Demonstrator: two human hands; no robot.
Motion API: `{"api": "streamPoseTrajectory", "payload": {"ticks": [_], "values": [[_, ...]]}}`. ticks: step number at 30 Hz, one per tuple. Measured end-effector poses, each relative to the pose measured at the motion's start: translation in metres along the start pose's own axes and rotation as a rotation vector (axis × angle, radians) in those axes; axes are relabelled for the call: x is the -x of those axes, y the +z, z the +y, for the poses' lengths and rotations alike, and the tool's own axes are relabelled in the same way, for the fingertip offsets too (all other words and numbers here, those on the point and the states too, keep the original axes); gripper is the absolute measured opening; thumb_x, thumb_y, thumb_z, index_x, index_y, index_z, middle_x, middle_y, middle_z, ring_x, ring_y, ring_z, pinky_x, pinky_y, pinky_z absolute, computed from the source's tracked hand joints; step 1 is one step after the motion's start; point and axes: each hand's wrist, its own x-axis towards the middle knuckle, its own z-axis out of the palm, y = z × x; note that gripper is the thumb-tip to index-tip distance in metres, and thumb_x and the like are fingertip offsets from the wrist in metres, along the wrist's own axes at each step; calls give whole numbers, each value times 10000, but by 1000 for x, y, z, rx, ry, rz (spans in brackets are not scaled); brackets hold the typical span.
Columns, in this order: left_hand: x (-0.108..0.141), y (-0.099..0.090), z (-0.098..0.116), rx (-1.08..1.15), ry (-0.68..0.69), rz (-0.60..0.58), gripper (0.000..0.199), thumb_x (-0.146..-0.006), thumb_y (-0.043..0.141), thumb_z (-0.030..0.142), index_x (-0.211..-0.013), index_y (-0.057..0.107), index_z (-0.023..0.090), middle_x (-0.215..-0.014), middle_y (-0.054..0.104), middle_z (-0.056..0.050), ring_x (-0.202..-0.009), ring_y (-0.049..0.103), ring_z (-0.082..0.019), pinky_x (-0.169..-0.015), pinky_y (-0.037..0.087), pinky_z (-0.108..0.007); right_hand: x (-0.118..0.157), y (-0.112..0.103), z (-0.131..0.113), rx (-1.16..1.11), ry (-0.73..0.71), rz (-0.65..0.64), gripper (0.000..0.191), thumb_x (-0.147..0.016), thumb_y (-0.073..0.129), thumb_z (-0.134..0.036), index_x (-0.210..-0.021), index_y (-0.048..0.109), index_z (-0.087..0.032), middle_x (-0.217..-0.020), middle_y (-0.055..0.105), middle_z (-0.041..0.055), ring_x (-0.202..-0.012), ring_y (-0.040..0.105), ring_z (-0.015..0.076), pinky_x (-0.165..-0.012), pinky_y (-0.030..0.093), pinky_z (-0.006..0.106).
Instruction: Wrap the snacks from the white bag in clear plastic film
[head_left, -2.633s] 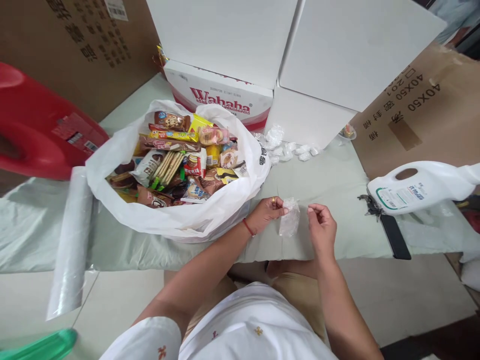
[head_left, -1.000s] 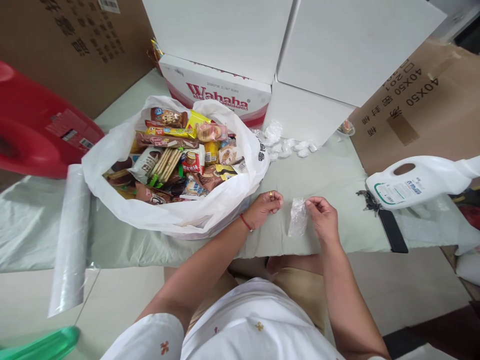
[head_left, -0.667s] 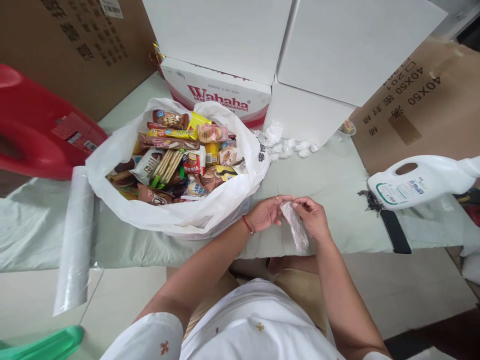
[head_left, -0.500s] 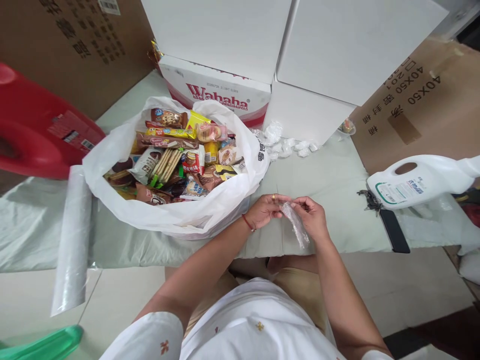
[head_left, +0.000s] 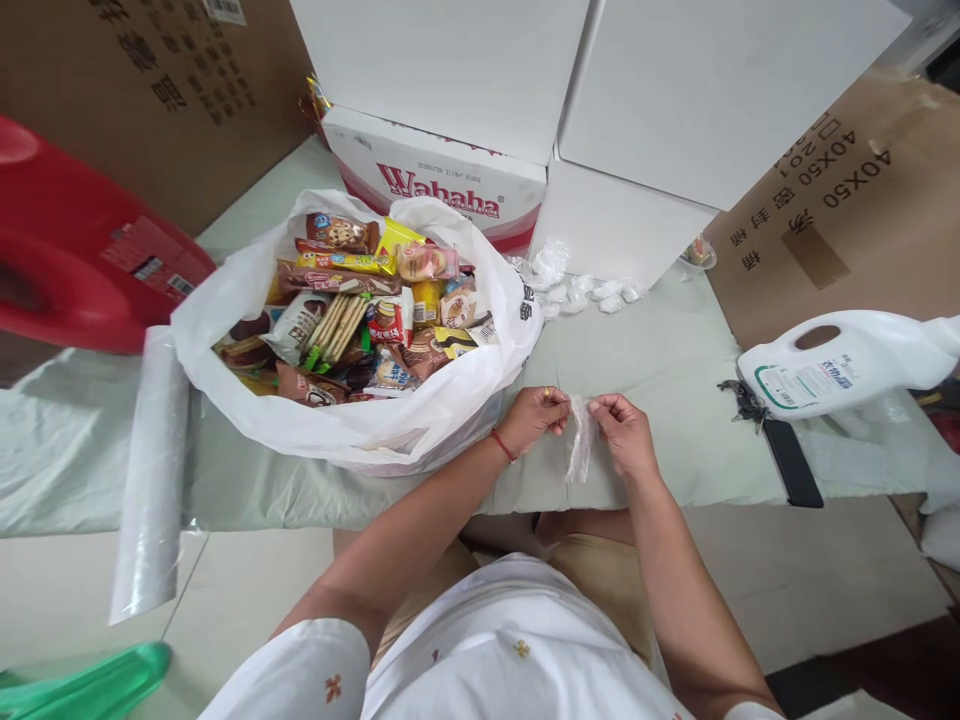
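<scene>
Clear plastic film [head_left: 580,445] swung from slanting to hanging nearly straight, over front edge of table [head_left: 660,350]; lower end touching or not, hard to tell. Left hand [head_left: 534,420] and right hand [head_left: 628,438] pinch opposite top corners. Light, even pinch best; thin film creases easily.

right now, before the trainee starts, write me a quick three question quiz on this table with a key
1. What is between the left hand and the right hand? a) red jug b) small clear plastic piece c) white box
2. True or false: the black phone lies beside the keys.
3. Fill in: the open white bag holds packaged ____.

Key: 1 b; 2 true; 3 snacks.
</scene>
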Motion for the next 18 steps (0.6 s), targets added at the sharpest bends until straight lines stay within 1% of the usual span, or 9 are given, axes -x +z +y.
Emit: {"api": "streamPoseTrajectory", "payload": {"ticks": [2, 4, 6, 9, 10, 12, 14, 16, 18], "values": [[-1, -2, 1, -45, 2, -2, 457, -644, 900, 492, -745, 626, 142, -568, 587, 36, -492, 514, -73, -471, 376, -201, -3, -8, 1, 9, -16, 34, 378, -710, 801, -547, -806, 655, -212, -609, 495, -63, -520, 323, 95, -480, 261, 254], [-1, -5, 5, -65, -7, -45, 437, -671, 882, 489, -725, 621, 143, -577, 581, 31, -507, 507, -76, -490, 378, -210, -7, -20, 1, -6, -28, 84, 381, -707, 806, -538, -819, 651, -209, -620, 482, -67, -526, 317, 92, -482, 256, 251], [1, -6, 10, -26, 13, -73, 415, -670, 889, 452, -703, 616, 140, -678, 616, 10, -586, 535, -77, -563, 425, -215, -11, -33, 0, -13, -41, 123, 385, -703, 819, -525, -839, 652, -206, -641, 485, -66, -538, 327, 90, -492, 268, 248], [6, -7, 17, 155, -5, -157, 407, -654, 915, 391, -741, 604, 143, -928, 657, -28, -797, 609, -109, -721, 493, -237, -14, -46, -2, 22, -119, 137, 388, -724, 817, -527, -860, 639, -210, -711, 541, -44, -616, 424, 107, -567, 373, 251], [8, -6, 18, 221, -44, -199, 418, -660, 918, 389, -775, 594, 151, -954, 651, -27, -834, 621, -123, -751, 508, -256, -14, -46, -3, 24, -148, 134, 393, -741, 805, -540, -867, 625, -215, -751, 569, -32, -662, 469, 118, -611, 413, 255], [11, -5, 19, 293, -126, -258, 450, -686, 913, 418, -853, 573, 176, -906, 630, -5, -814, 632, -130, -746, 532, -281, -12, -41, -3, -12, -169, 131, 416, -774, 769, -579, -887, 579, -228, -857, 625, -5, -749, 543, 135, -667, 463, 261], [12, -4, 18, 264, -146, -252, 500, -670, 931, 422, -939, 573, 199, -881, 622, 16, -762, 625, -112, -697, 532, -256, -10, -33, -1, -63, -138, 150, 448, -793, 735, -620, -909, 526, -241, -920, 655, 7, -741, 573, 134, -628, 464, 251], [12, -4, 16, 160, -136, -256, 568, -610, 967, 403, -1000, 606, 201, -910, 651, 5, -744, 625, -104, -635, 504, -212, -9, -27, 1, -63, -107, 180, 457, -809, 711, -638, -921, 495, -251, -855, 655, -14, -629, 544, 118, -551, 422, 242], [11, -3, 14, 17, -141, -317, 543, -595, 966, 420, -964, 664, 161, -848, 673, -15, -675, 605, -95, -561, 449, -191, -10, -25, 3, 2, -124, 209, 427, -835, 693, -625, -923, 503, -252, -718, 604, -53, -524, 469, 108, -506, 374, 250]]}}
